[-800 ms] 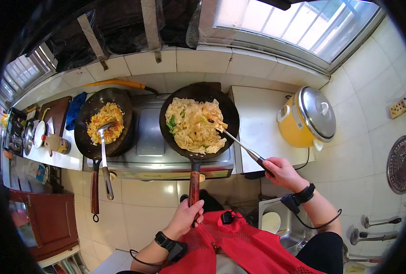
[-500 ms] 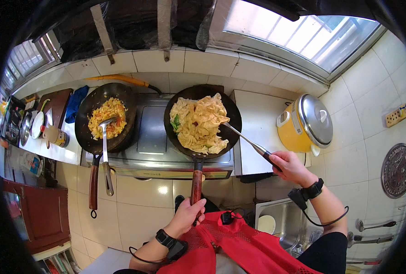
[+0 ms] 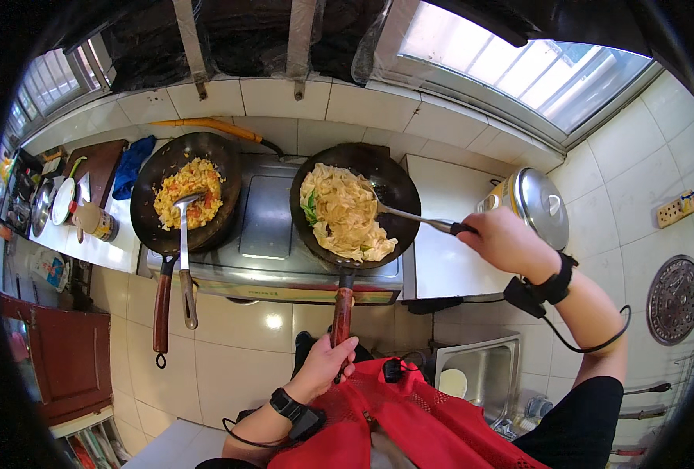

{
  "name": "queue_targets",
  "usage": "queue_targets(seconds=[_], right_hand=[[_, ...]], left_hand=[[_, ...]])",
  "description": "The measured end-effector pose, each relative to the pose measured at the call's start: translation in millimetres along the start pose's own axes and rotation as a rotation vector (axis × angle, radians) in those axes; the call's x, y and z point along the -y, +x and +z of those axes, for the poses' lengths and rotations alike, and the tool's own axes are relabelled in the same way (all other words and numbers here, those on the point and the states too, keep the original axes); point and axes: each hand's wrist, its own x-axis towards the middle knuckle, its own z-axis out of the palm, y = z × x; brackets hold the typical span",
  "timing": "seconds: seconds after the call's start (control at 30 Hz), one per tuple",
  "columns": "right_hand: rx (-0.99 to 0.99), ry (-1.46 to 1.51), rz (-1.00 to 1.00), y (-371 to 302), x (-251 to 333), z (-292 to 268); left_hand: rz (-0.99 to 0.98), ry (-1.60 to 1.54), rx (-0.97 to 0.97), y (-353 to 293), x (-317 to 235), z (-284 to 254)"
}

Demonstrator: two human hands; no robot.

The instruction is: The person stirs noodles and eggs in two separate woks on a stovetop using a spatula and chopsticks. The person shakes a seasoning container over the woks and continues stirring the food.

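Note:
My left hand point(image 3: 328, 364) is closed round the dark wooden handle of a black wok point(image 3: 404, 187) on the right side of the stove. In that wok lies a heap of pale, wrinkled sheet-like food point(image 3: 345, 213) with a few green leaves at its left edge. My right hand point(image 3: 511, 243) grips the black handle of a metal spatula point(image 3: 421, 220). The spatula's head is at the right edge of the food, partly hidden by it. A second wok point(image 3: 147, 205), to the left, contains yellow and red food point(image 3: 177, 191), with another spatula point(image 3: 184, 273) resting across its rim.
A steel gas stove point(image 3: 265, 234) carries both woks. A yellow rice cooker point(image 3: 538, 207) stands right of it, behind my right forearm. Far left are a bottle point(image 3: 97, 222) and a white-surfaced pan point(image 3: 63, 200). Below right is a sink point(image 3: 491, 375).
My right hand has moved up and to the right, drawing the spatula lower against the food. The raised mound of food has flattened into the wok. My left hand keeps its hold.

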Motion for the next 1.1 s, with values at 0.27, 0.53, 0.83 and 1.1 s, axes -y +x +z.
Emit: queue_targets(seconds=[0.27,0.53,0.83,1.1], right_hand=[[-0.094,-0.295,-0.045,13.0,7.8,-39.5],[-0.023,-0.071,-0.047,110.1,-57.2,-38.0],[-0.225,-0.5,-0.386,22.8,-6.9,-1.5],[-0.264,-0.85,-0.453,-66.6,10.8,-2.4]], left_hand=[[0.002,0.041,-0.036,-2.8,-6.6,1.0],[-0.015,0.054,-0.029,-4.1,-2.8,1.2],[0.017,0.02,-0.052,-4.3,-3.3,1.3],[-0.025,0.038,-0.062,-0.4,-1.5,0.7]])
